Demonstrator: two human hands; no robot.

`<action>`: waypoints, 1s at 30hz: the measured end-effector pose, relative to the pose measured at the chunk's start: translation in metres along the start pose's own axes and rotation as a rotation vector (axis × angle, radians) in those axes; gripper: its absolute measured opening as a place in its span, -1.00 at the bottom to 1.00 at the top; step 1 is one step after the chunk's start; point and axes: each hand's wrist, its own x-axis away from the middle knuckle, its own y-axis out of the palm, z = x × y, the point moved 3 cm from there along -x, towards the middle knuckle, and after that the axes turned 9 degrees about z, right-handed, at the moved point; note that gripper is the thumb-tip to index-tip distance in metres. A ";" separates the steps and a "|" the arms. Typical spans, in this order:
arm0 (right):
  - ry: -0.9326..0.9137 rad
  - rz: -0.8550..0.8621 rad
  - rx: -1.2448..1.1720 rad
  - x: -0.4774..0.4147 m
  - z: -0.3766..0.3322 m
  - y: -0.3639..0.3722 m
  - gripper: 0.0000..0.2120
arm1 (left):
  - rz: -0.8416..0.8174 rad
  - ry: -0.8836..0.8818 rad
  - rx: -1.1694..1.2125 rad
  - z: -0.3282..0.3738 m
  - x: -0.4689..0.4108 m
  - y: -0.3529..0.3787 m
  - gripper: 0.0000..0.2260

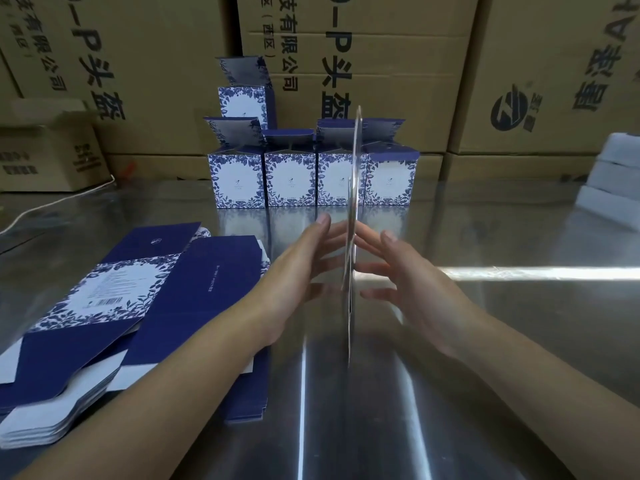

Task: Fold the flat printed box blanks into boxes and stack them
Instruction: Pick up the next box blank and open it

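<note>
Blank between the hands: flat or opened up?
Flat. The blank shows edge-on as one thin upright line between left hand and right hand, both straight-fingered.

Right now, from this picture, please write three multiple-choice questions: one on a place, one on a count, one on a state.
1. The blank between the left hand and the right hand is: A. flat, edge-on B. a finished box C. torn.
2. The pile of flat blanks lies: A. right of both hands B. left of both hands C. between them.
3. Folded boxes in the bottom row: A. two B. four C. six.
Answers: 1 A, only its thin edge shows; 2 B, it lies beside the left forearm; 3 B, four stand side by side.
</note>
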 end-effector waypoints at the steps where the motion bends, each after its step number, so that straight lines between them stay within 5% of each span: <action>1: -0.015 0.005 0.019 0.000 -0.001 0.000 -0.56 | 0.009 -0.008 0.020 0.000 -0.001 -0.001 -0.57; 7: -0.042 0.098 -0.024 -0.003 0.001 -0.006 -0.36 | 0.176 -0.076 0.124 -0.003 -0.010 -0.012 -0.58; 15: 0.019 0.303 -0.056 -0.010 0.002 -0.023 -0.49 | 0.306 -0.197 0.156 -0.004 -0.012 -0.025 -0.49; 20: 0.041 0.331 -0.034 -0.011 0.000 -0.028 -0.54 | 0.262 -0.296 0.090 -0.007 -0.011 -0.026 -0.43; 30: 0.067 0.405 -0.048 -0.011 0.000 -0.033 -0.54 | 0.200 -0.303 0.024 -0.013 -0.012 -0.026 -0.67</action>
